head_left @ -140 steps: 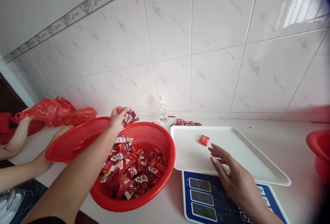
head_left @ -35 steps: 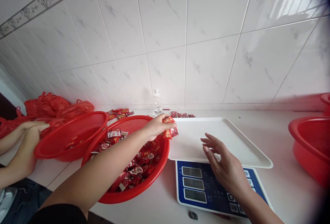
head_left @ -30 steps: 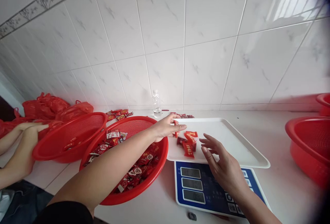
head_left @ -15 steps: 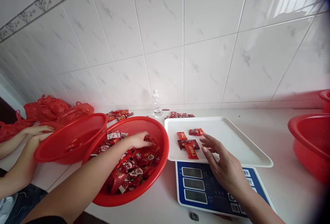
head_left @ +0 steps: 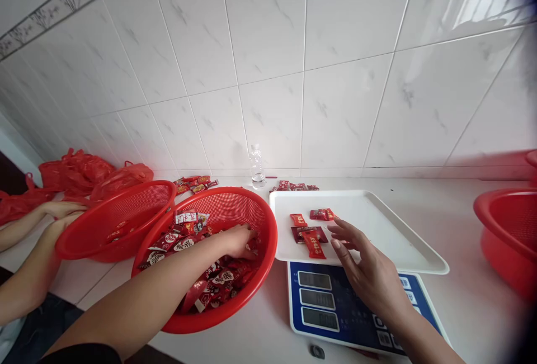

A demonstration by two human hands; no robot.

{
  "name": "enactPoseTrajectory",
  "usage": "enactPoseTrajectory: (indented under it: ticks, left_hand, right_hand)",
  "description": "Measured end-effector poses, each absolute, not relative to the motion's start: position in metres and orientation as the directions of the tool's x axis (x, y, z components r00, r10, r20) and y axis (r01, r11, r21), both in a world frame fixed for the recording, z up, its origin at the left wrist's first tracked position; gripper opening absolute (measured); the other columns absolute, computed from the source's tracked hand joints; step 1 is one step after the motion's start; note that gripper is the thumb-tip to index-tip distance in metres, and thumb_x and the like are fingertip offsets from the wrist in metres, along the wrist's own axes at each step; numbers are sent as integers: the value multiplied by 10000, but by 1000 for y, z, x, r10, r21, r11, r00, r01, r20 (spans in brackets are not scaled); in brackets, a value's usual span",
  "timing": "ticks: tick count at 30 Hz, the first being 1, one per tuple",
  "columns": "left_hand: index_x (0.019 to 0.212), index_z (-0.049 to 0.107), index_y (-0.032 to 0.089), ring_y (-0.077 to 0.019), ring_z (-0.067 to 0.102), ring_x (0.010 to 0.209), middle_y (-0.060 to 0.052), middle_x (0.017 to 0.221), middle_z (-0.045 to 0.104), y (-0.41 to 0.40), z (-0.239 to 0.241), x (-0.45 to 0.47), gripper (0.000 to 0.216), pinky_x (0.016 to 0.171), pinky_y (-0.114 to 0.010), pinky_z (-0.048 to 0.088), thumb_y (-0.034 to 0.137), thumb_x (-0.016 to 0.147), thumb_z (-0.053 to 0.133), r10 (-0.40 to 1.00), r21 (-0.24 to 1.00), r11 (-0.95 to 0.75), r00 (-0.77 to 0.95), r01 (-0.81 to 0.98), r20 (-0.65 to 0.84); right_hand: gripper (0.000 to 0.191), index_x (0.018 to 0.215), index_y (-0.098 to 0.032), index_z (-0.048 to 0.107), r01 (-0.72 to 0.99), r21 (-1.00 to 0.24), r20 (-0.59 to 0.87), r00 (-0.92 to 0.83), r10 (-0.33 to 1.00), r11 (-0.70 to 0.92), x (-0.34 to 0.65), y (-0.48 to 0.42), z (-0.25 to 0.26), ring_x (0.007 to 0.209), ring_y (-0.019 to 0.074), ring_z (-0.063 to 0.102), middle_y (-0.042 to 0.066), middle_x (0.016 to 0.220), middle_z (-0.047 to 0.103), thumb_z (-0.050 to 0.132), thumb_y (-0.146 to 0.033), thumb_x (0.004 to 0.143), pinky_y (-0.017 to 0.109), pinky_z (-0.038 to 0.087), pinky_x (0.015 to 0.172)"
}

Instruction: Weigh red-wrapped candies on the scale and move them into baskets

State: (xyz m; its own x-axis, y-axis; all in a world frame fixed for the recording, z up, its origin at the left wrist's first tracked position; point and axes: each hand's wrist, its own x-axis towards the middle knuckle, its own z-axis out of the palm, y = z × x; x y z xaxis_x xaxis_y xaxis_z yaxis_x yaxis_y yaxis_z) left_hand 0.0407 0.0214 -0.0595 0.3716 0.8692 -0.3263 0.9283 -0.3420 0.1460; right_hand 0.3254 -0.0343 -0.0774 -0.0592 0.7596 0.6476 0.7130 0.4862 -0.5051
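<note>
My left hand point(head_left: 240, 241) reaches into a red mesh basket point(head_left: 201, 322), its fingers sunk among red wrapped candies point(head_left: 222, 278). The fingertips are hidden there, so whether they hold a candy does not show. My right hand point(head_left: 367, 266) hovers over the front edge of a white tray point(head_left: 377, 213), fingers apart and holding nothing. Near its fingertips, several red candy packets point(head_left: 315, 244) lie on the tray's left part. The tray rests on a blue and white digital scale point(head_left: 314, 327), whose keys my right hand and forearm partly cover.
Another red basket point(head_left: 113, 252) with a few candies stands to the left, a co-worker's arms point(head_left: 39, 274) beside it. Red plastic bags point(head_left: 84, 174) lie behind. A clear bottle point(head_left: 257, 168) and loose candies point(head_left: 196, 184) sit by the wall. At the right is a red basket point(head_left: 503, 241).
My left hand has shifted slightly right and deeper among the candies in the basket. My right hand keeps nearly the same pose over the tray. The view has tilted a little.
</note>
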Motion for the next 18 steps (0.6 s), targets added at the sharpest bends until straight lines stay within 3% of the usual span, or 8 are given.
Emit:
enactPoseTrajectory:
  ticks: [6,14,18]
  left_hand:
    - [805,636,188,-180,604,725,3,778,650,32,-55,33,191,615,-234,437,188,623,693,932,421,-182,292,889,-213]
    - [907,592,179,-156,595,701,-23,854,625,41,-37,21,184,580,-232,458,207,729,627,1000,540,-16,26,842,-11]
    - [902,577,181,-158,600,775,-43,940,618,38,-21,34,195,642,-246,494,255,739,655,995,771,-21,-65,636,81]
  right_hand:
    - [357,1219,-239,453,709,-501,651,-69,756,496,327,-34,-77,804,166,683,60,992,705,367,-423,926,268,564,605]
    - [356,1220,-234,450,714,-495,650,-73,756,495,326,-35,-76,784,173,682,67,983,706,368,-418,926,272,552,575]
    - [360,1223,-238,449,700,-517,642,-64,764,493,326,-35,-76,804,183,680,72,991,703,373,-423,923,286,553,588]
